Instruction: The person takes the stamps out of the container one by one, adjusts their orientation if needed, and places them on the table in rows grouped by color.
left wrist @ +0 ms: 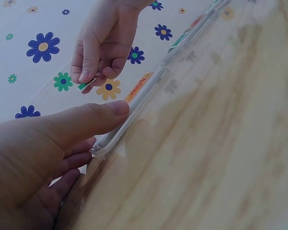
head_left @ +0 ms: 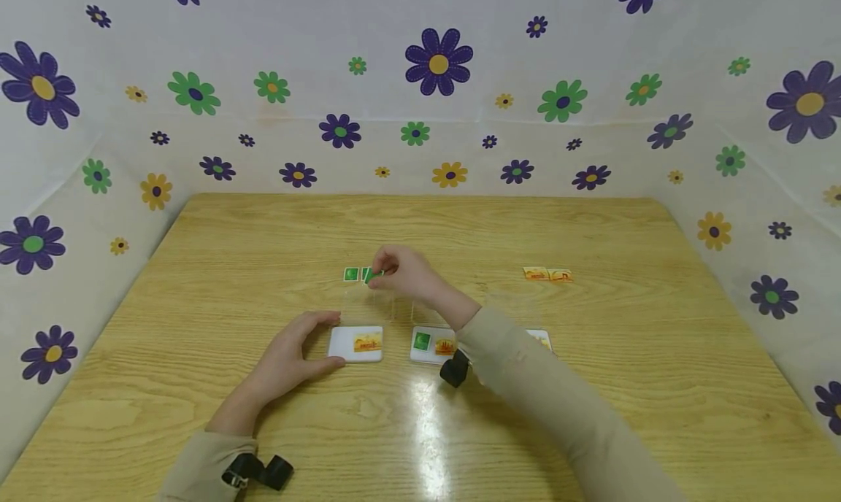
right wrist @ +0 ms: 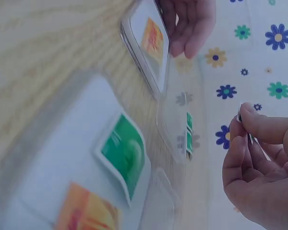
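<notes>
Three shallow white plastic cases with clear lids lie in a row on the table. My left hand (head_left: pixel 291 354) holds the left case (head_left: pixel 342 344) at its left end, thumb at the near edge and fingers at the far side. An orange picture sticker (head_left: pixel 368 342) lies on that case's right half. Above the lids, my right hand (head_left: pixel 406 274) pinches a small green sticker (left wrist: pixel 86 84) between thumb and fingers. In the middle case (head_left: pixel 430 354) are a green sticker (head_left: pixel 422 341) and an orange one (head_left: pixel 444 347). My right sleeve partly hides the right case (head_left: pixel 542 336).
Beyond the cases, green stickers (head_left: pixel 351 274) lie near my right hand. Two orange stickers (head_left: pixel 548 274) lie farther right. The clear lids (right wrist: pixel 173 129) stand open behind the cases. A flowered cloth (head_left: pixel 486 152) encloses the wooden table (head_left: pixel 420 225) at the back and sides.
</notes>
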Tool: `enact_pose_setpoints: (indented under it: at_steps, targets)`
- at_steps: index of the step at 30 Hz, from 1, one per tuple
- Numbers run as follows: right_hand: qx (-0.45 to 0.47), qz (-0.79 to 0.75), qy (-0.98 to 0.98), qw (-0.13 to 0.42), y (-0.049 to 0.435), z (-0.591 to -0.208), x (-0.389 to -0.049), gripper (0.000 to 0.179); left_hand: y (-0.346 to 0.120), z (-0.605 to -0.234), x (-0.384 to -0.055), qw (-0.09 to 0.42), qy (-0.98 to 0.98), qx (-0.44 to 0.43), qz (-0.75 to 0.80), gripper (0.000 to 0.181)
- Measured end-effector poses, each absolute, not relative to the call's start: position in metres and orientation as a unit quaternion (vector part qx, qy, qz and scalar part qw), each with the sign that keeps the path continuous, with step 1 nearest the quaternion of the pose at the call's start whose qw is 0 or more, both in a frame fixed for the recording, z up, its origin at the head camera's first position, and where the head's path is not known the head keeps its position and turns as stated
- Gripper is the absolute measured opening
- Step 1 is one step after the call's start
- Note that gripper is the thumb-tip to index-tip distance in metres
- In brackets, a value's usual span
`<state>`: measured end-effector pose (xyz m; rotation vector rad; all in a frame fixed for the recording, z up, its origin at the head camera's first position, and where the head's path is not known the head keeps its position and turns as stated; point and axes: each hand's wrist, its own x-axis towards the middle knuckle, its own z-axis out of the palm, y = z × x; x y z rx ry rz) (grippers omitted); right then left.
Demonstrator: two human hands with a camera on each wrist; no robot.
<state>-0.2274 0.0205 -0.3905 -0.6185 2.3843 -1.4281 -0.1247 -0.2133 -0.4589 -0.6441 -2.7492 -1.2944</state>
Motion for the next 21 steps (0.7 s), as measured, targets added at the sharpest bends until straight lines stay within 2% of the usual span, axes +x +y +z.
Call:
enact_pose_setpoints:
  at_steps: [6,15,21]
  targets:
    - [-0.197,-0.485,0.837,0.158,0.026,-0.392,-0.239,0.009,-0.213,-0.458,-0.125,0.021,-0.885,-0.211,-0.415,0.068]
    - [-0.188,-0.444,0.863,0.148,0.028,-0.395,-0.256,0.019,-0.213,-0.459,-0.125,0.020,-0.884,-0.209,-0.417,0.068]
    - [-0.181,-0.430,0.871,0.156,0.026,-0.396,-0.264,0.015,-0.214,-0.459,-0.124,0.016,-0.882,-0.210,-0.422,0.068]
